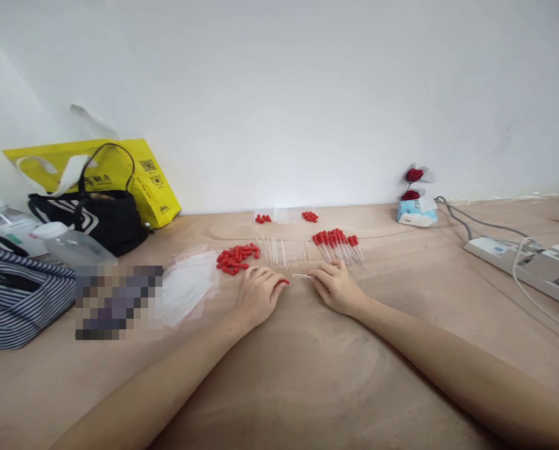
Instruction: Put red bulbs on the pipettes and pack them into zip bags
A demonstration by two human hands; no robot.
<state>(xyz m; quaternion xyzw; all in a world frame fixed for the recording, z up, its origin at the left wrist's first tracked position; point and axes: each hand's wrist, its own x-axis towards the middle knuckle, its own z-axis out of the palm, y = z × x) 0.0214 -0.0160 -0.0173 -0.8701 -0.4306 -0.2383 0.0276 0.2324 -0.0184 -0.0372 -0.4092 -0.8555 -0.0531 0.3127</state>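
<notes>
The left hand [259, 294] is closing thumb and fingertips on a small red dropper bulb [283, 282], mostly hiding it and leaving one end showing toward the middle. The right hand [336, 287] is pinching a slender, clear dropper tube [301, 275] near one end, so its other end is pointing toward the bulb; this low, level hold is probably helping both pieces line up. Bulb and tube are facing each other across a narrow gap, not touching.

Just beyond the hands, bare dropper tubes [284, 253] are lying side by side in a row, likely spread out so that single ones are easy to lift. Loose red bulbs [235, 257] are heaping beside the left hand, matte, rounded and rubbery-looking, while red-topped droppers [338, 240] are fanning out beyond the right hand, their bulbs pointing away and their thin stems toward the person. This layout is seemingly putting each kind of part near the hand handling it.

Farther back, two smaller red bulb clusters [263, 219] [310, 217] are resting by the wall. Flat, glossy zip bags [190, 284] with red-lined edges are overlapping left of the heap. Everything is sitting on a smooth, pale-brown wooden tabletop [307, 375], its swirling grain showing.
</notes>
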